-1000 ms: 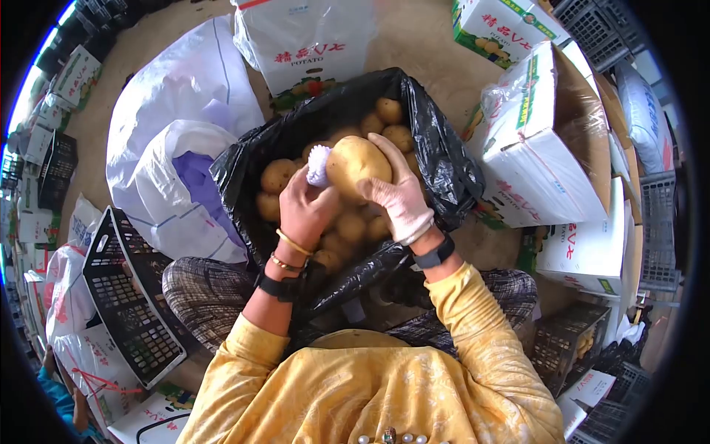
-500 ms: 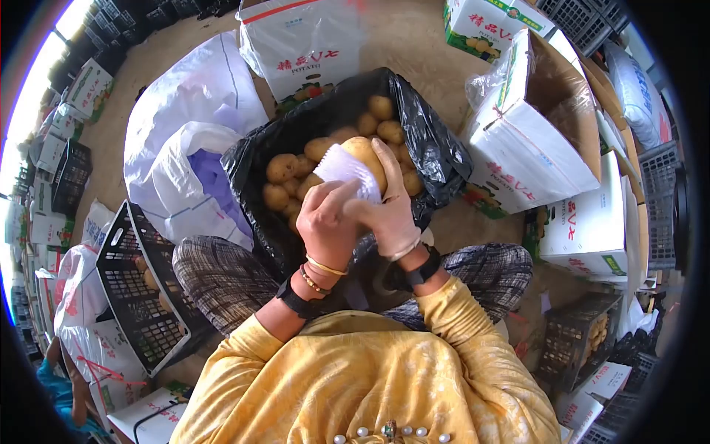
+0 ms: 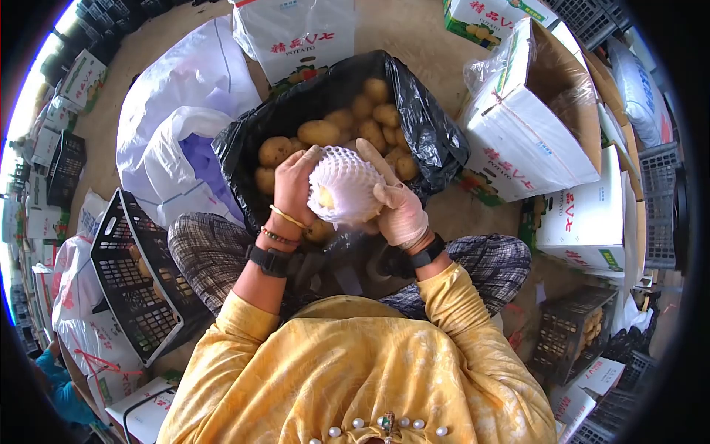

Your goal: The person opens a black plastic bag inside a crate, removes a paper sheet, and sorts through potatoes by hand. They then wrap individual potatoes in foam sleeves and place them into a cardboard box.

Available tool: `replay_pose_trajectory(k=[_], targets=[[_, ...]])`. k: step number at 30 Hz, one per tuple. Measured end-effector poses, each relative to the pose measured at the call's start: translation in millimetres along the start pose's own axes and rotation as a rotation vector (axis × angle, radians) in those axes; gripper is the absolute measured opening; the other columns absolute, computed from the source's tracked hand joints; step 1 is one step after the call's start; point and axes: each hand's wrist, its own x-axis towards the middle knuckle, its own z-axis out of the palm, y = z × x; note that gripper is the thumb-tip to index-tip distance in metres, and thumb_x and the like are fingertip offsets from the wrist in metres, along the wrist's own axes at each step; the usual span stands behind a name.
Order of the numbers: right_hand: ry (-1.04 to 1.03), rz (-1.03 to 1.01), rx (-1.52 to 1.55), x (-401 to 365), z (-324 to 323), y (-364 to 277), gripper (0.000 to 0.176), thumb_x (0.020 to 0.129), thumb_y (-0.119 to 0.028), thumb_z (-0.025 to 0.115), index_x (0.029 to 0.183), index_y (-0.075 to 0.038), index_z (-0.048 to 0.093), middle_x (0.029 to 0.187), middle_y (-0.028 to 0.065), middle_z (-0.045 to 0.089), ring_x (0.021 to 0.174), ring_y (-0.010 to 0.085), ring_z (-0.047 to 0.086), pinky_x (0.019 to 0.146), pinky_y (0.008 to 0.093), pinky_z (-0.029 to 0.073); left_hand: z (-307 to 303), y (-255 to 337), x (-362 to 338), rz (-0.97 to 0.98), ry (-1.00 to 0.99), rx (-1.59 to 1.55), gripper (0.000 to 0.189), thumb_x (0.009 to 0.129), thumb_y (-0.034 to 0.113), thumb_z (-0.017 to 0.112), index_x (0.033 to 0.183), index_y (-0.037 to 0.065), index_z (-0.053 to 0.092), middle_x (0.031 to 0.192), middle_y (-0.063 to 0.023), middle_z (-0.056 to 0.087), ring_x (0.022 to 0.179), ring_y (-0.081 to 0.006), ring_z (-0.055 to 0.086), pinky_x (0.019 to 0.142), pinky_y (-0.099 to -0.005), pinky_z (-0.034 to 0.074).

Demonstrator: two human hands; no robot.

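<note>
Between my two hands is a potato wrapped in a pale foam net sleeve; a bit of its skin shows through at the lower left. My left hand grips the sleeve's left side, fingers bent at its edge. On the right side, my right hand, in a thin whitish glove, presses with thumb and fingers. Just below and beyond the hands, a crate lined with a black plastic bag holds several loose potatoes.
A white sack with purple foam sleeves lies left of the crate. A tilted black basket stands near my left knee. Potato cartons are stacked on the right, another carton beyond. A person in blue is at lower left.
The foam sleeve, earlier only partly over the potato, now covers most of it. My left hand has moved leftward and up, apart from my right hand, to the potato's left side.
</note>
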Motion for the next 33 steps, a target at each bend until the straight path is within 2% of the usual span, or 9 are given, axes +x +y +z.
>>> replay_pose_trajectory(k=[8, 9, 12, 15, 18, 24, 27, 29, 33], targets=[[0.16, 0.122, -0.026, -12.9, -6.2, -28.5, 0.078, 0.081, -0.042, 0.062, 0.145, -0.015, 0.026, 0.106, 0.006, 0.06, 0.058, 0.0193, 0.059, 0.032, 0.0255, 0.037, 13.0, -102.1, -5.4, -0.148, -0.462, -0.841, 0.049, 0.095, 0.041, 0.035, 0.131, 0.008, 0.044, 0.127, -0.0108, 0.054, 0.118, -0.0281, 0.05, 0.1, -0.0445, 0.04], [0.181, 0.164, -0.049, -16.5, -9.1, -36.9, 0.076, 0.082, -0.042, 0.061, 0.144, -0.015, 0.027, 0.104, 0.0067, 0.06, 0.051, 0.0204, 0.058, 0.028, 0.0255, 0.035, 17.6, -105.9, 0.5, -0.139, -0.346, -0.473, 0.048, 0.095, 0.04, 0.038, 0.13, 0.008, 0.046, 0.126, -0.0098, 0.055, 0.116, -0.0278, 0.052, 0.098, -0.0445, 0.042], [0.538, -0.153, -0.015, -2.6, -25.2, -99.9, 0.057, 0.085, -0.044, 0.051, 0.128, -0.008, 0.046, 0.115, 0.0082, 0.058, 0.103, 0.0234, 0.058, 0.065, 0.0384, 0.055, 4.9, -106.6, 42.0, -0.061, -0.24, 0.03, 0.034, 0.092, 0.031, 0.047, 0.115, 0.006, 0.051, 0.106, -0.0066, 0.055, 0.095, -0.0231, 0.054, 0.081, -0.0387, 0.044], [-0.159, -0.317, 0.165, 3.2, -76.2, -205.5, 0.086, 0.084, -0.07, 0.036, 0.123, 0.006, 0.045, 0.112, 0.0186, 0.058, 0.087, 0.0216, 0.059, 0.053, 0.026, 0.042, -6.6, -88.5, 74.0, -0.04, -0.059, 0.219, 0.01, 0.086, 0.014, 0.061, 0.088, 0.004, 0.059, 0.068, -0.0026, 0.055, 0.057, -0.0137, 0.055, 0.05, -0.027, 0.047], [0.239, -0.517, 0.216, 17.2, -78.3, -234.3, 0.068, 0.085, -0.059, 0.05, 0.112, 0.004, 0.051, 0.094, 0.0222, 0.063, 0.079, 0.0251, 0.06, 0.054, 0.0284, 0.045, -12.4, -82.4, 104.5, -0.134, 0.172, 0.425, 0.01, 0.085, 0.01, 0.061, 0.091, 0.002, 0.059, 0.074, -0.0035, 0.059, 0.061, -0.0118, 0.058, 0.051, -0.0253, 0.049], [0.404, -0.039, -0.564, 90.5, -83.0, -124.7, 0.029, 0.086, -0.019, 0.062, 0.111, -0.004, 0.059, 0.082, 0.007, 0.065, 0.063, 0.0151, 0.063, 0.046, 0.0249, 0.05, -22.9, -196.1, 150.5, 0.36, -0.493, 1.468, 0.023, 0.073, 0.009, 0.062, 0.095, 0.002, 0.063, 0.089, -0.0198, 0.065, 0.08, -0.0336, 0.064, 0.065, -0.0392, 0.052], [0.297, 0.146, -1.166, 135.3, -106.6, -77.4, 0.024, 0.077, -0.012, 0.068, 0.099, -0.003, 0.065, 0.075, 0.0073, 0.065, 0.059, 0.0124, 0.06, 0.056, 0.0269, 0.05, 0.2, -207.3, 125.5, 0.516, -0.473, 1.666, 0.02, 0.074, 0.012, 0.062, 0.092, 0.004, 0.065, 0.093, -0.0203, 0.065, 0.085, -0.0337, 0.064, 0.071, -0.0405, 0.052], [0.296, 0.38, -1.354, 159.7, -121.2, -39.2, 0.025, 0.077, -0.009, 0.063, 0.102, -0.006, 0.065, 0.082, 0.0116, 0.067, 0.064, 0.0207, 0.065, 0.062, 0.0323, 0.052, -5.6, -205.8, 130.7, 0.275, -0.502, 1.648, 0.016, 0.075, 0.014, 0.062, 0.088, 0.005, 0.066, 0.093, -0.0207, 0.064, 0.085, -0.0337, 0.064, 0.072, -0.0412, 0.051], [-0.355, 0.67, -2.212, 194.5, -168.6, 57.0, 0.024, 0.085, -0.015, 0.052, 0.101, -0.008, 0.069, 0.11, 0.0136, 0.064, 0.101, 0.0292, 0.063, 0.081, 0.0392, 0.052, -8.8, -105.1, 113.3, -0.221, -0.668, 1.541, 0.027, 0.078, 0.029, 0.062, 0.09, 0.006, 0.066, 0.086, -0.0205, 0.065, 0.082, -0.0373, 0.063, 0.07, -0.0429, 0.05]])
